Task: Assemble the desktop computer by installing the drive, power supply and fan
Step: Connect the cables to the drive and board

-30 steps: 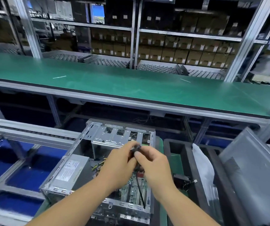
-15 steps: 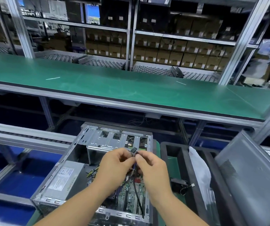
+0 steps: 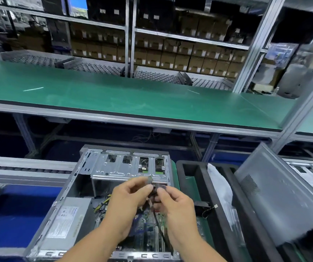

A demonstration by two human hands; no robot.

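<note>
Head view: I have the open computer case [image 3: 99, 195] on the table, both hands over its drive cage.
I'd keep the black cable [image 3: 159, 225] slack while seating its connector; left hand [image 3: 127, 203] and right hand [image 3: 174, 205] fingers pinch it. Power supply [image 3: 64, 222] label unreadable.

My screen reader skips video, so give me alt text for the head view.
Both hands, left hand and right hand, pinch a black cable over an open computer case. A power supply sits inside it on the left.
</note>
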